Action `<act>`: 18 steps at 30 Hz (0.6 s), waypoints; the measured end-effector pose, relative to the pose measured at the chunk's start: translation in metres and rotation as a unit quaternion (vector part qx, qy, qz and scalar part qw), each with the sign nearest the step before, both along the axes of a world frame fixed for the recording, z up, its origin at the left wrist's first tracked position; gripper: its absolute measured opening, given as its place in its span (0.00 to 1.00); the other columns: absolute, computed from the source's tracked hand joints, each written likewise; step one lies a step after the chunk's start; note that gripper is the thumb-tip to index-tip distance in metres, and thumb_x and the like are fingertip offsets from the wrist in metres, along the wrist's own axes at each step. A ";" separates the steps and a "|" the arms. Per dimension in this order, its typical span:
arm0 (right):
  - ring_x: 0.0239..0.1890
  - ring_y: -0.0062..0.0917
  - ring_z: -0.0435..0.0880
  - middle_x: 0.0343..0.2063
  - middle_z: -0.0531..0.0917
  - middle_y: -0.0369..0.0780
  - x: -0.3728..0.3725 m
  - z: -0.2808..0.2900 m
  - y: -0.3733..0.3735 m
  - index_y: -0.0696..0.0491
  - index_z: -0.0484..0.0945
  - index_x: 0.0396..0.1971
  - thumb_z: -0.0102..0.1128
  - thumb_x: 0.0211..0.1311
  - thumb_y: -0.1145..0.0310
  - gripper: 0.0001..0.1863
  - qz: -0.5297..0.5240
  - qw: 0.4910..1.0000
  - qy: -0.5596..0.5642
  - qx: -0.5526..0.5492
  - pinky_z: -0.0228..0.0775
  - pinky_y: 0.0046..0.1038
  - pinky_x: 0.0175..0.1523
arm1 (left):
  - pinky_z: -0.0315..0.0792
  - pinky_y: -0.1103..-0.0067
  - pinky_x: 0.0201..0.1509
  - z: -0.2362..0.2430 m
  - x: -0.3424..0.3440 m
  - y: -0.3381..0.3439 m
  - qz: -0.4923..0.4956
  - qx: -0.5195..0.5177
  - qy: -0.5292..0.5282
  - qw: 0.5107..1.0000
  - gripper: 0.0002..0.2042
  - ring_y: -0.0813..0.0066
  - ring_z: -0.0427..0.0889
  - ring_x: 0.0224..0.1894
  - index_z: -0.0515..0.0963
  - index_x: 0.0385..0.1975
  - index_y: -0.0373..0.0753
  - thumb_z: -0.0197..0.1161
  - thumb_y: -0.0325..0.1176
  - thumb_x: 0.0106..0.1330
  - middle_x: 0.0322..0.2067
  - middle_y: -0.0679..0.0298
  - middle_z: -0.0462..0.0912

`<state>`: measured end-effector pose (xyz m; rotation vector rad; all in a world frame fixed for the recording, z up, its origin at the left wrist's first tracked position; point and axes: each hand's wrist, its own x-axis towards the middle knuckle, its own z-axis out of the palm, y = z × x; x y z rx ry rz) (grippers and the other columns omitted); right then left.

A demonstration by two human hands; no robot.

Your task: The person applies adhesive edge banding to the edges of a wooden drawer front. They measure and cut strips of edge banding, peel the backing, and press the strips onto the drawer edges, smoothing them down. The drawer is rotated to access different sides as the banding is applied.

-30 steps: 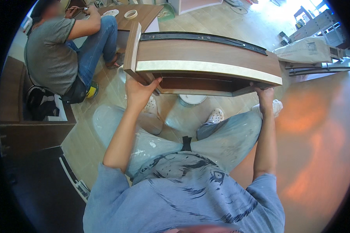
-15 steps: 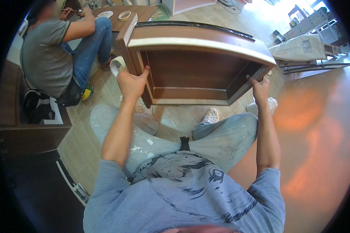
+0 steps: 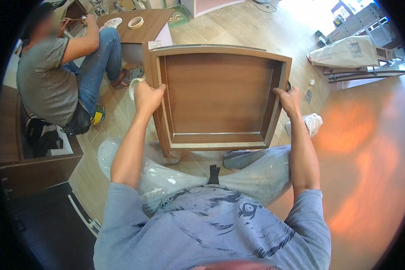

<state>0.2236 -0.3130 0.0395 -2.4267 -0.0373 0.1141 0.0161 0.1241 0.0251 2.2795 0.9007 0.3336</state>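
I hold a brown wooden drawer (image 3: pixel 218 94) with its open inside turned up toward me, above my bent knees. My left hand (image 3: pixel 147 96) grips its left side, thumb on the rim. My right hand (image 3: pixel 290 100) grips the right side near the upper half, thumb over the edge. A pale roll or ring (image 3: pixel 132 88) is partly hidden behind my left hand.
A co-worker (image 3: pixel 54 81) sits at left beside a wooden top (image 3: pixel 150 27) with a tape roll (image 3: pixel 135 22). Wooden cabinetry (image 3: pixel 40 171) is at lower left, a large smooth panel (image 3: pixel 364 171) at right, and a pale sack (image 3: pixel 342 53) at upper right.
The drawer has tipped from side-on, with its black runner on top, to open side facing me; its lower edge has come nearer my body. Both hands moved with it, still gripping.
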 end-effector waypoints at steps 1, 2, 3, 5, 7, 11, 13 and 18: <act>0.29 0.39 0.90 0.24 0.88 0.54 0.006 -0.003 0.001 0.68 0.86 0.25 0.76 0.48 0.55 0.25 0.002 1.000 -0.009 -0.015 0.80 0.39 0.41 | 0.82 0.60 0.49 -0.004 0.008 0.003 0.003 -0.003 0.020 1.000 0.20 0.44 0.91 0.42 0.87 0.38 0.27 0.74 0.41 0.55 0.35 0.39 0.89; 0.29 0.40 0.90 0.24 0.88 0.54 0.010 -0.009 0.001 0.68 0.87 0.25 0.76 0.48 0.54 0.25 -0.003 0.999 -0.016 -0.037 0.80 0.39 0.41 | 0.82 0.60 0.49 -0.009 0.014 0.003 0.006 0.001 0.033 0.999 0.22 0.44 0.90 0.42 0.87 0.38 0.26 0.74 0.42 0.54 0.35 0.39 0.89; 0.29 0.40 0.90 0.24 0.88 0.55 0.013 -0.015 0.001 0.67 0.87 0.25 0.75 0.48 0.54 0.25 -0.006 0.998 -0.021 -0.060 0.80 0.39 0.41 | 0.82 0.60 0.49 -0.015 0.018 0.002 0.010 0.005 0.048 0.999 0.23 0.43 0.90 0.42 0.87 0.38 0.25 0.74 0.43 0.54 0.35 0.38 0.89; 0.31 0.42 0.91 0.26 0.88 0.56 0.024 -0.030 0.005 0.67 0.87 0.28 0.75 0.49 0.53 0.26 0.001 0.997 -0.003 -0.074 0.81 0.40 0.43 | 0.82 0.60 0.50 -0.025 0.026 0.003 0.007 -0.006 0.093 0.996 0.27 0.41 0.90 0.44 0.87 0.40 0.23 0.75 0.46 0.52 0.38 0.36 0.89; 0.33 0.42 0.91 0.27 0.89 0.57 0.031 -0.050 0.008 0.67 0.88 0.31 0.74 0.49 0.53 0.26 0.011 0.995 0.019 -0.098 0.81 0.40 0.45 | 0.82 0.60 0.51 -0.036 0.031 0.002 0.010 -0.027 0.114 0.993 0.27 0.41 0.90 0.44 0.87 0.41 0.23 0.74 0.46 0.52 0.39 0.36 0.89; 0.38 0.43 0.92 0.31 0.90 0.57 0.043 -0.085 0.012 0.65 0.90 0.35 0.73 0.50 0.53 0.26 0.010 0.995 0.050 -0.084 0.81 0.41 0.50 | 0.81 0.59 0.53 -0.056 0.039 0.000 0.026 -0.001 0.125 0.992 0.27 0.41 0.89 0.46 0.87 0.43 0.28 0.73 0.47 0.53 0.41 0.38 0.89; 0.40 0.44 0.92 0.33 0.90 0.56 0.043 -0.098 0.012 0.63 0.90 0.37 0.73 0.51 0.53 0.26 0.004 0.996 0.064 -0.069 0.81 0.41 0.51 | 0.81 0.59 0.55 -0.063 0.040 -0.001 0.031 -0.009 0.125 0.992 0.26 0.42 0.89 0.48 0.88 0.45 0.30 0.73 0.47 0.53 0.42 0.40 0.89; 0.44 0.46 0.91 0.37 0.90 0.55 0.035 -0.121 0.010 0.61 0.90 0.43 0.72 0.52 0.52 0.27 -0.013 0.996 0.046 -0.076 0.81 0.41 0.54 | 0.81 0.60 0.55 -0.080 0.038 -0.004 0.033 -0.007 0.118 0.992 0.26 0.43 0.89 0.49 0.88 0.45 0.30 0.72 0.47 0.54 0.43 0.41 0.89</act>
